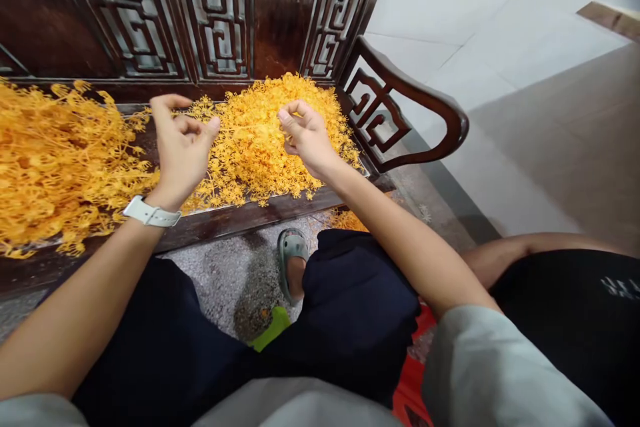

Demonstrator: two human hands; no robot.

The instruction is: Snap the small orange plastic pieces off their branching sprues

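Note:
Two heaps of orange-yellow plastic flower sprigs lie on a dark wooden bench: a left heap [65, 160] and a right heap [265, 160]. My left hand [183, 150], with a pale watch band [151, 212] on its wrist, hovers over the gap between them. Its thumb and index finger are apart, the other fingers are curled, and no object shows in it. Above the right heap, my right hand [307, 137] is closed in a pinch, thumb against index finger. Whatever sits between those fingertips is too small or hidden to make out against the yellow behind.
The carved bench back [215, 13] rises behind the heaps, and a curved armrest [415, 107] bounds them on the right. More yellow pieces [347, 220] lie on the floor below. Another person in black [570, 320] is close on my right. Something red [413, 387] is beside my leg.

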